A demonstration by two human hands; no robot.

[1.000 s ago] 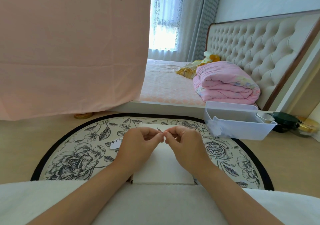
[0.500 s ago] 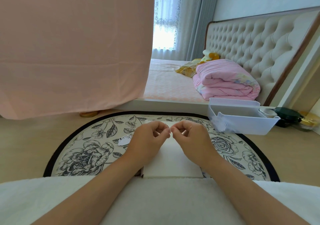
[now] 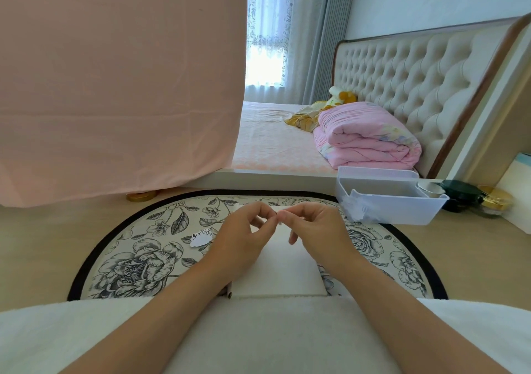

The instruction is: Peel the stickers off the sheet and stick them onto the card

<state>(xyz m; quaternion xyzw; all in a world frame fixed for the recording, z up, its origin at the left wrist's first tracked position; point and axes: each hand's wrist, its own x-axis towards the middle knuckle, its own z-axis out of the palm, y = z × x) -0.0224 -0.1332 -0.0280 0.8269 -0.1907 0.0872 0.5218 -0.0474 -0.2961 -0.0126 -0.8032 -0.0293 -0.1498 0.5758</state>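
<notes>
A white card [image 3: 280, 270] lies on the floral round rug [image 3: 138, 258] in front of me, its far end hidden under my hands. My left hand [image 3: 244, 238] and my right hand [image 3: 316, 230] hover over the card's far half, thumb and forefinger tips pinched together where the two hands meet. Something tiny is held between the fingertips; it is too small to make out. A small white cut-out piece [image 3: 201, 238], like a sticker backing, lies on the rug left of my left hand.
A clear plastic bin [image 3: 385, 201] with white scraps stands at the rug's right rim. Dark and gold jars [image 3: 477, 195] sit beyond it. A bed [image 3: 275, 149] with a pink folded quilt lies ahead; a pink sheet [image 3: 115, 86] hangs at left.
The view has shifted, so the hands sit a bit further right and up in frame. My right hand's lower fingers have spread slightly. The pinch between both hands persists.
</notes>
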